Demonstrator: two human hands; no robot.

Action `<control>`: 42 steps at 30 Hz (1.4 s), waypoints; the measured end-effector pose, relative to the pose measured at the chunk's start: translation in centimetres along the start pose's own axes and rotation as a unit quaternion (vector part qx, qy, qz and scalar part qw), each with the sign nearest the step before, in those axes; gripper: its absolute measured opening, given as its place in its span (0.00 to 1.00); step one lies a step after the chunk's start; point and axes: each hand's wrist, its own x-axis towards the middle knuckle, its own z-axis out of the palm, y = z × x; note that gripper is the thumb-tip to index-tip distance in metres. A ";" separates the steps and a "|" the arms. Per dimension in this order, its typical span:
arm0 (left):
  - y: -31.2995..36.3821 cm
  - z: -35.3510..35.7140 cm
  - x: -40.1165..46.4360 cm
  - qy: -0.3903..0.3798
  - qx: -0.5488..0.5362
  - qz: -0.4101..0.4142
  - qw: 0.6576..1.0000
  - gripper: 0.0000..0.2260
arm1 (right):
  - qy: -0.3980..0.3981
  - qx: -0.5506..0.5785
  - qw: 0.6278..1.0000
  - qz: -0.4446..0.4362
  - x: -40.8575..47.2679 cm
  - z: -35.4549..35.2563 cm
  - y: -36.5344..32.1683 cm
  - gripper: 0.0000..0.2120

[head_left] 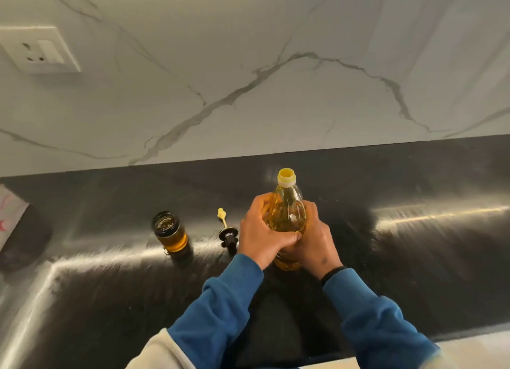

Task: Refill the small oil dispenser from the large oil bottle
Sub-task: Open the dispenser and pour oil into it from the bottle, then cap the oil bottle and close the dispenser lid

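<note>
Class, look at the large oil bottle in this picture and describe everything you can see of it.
The large oil bottle is clear plastic, filled with golden oil. Its yellow neck is open at the top, with no cap on it. It stands upright on the dark shiny counter, to the right of the small dispenser. Both hands grip its body: the left hand wraps round the left side, the right hand round the right, and their fingers meet in front.

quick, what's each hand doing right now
Left hand: grips the large oil bottle.
Right hand: grips the same bottle.
</note>
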 end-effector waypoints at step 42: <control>-3.5 14.0 -4.2 -0.036 -0.039 -0.218 0.974 0.20 | -0.032 -0.147 0.988 -0.031 2.0 -5.8 15.0 0.23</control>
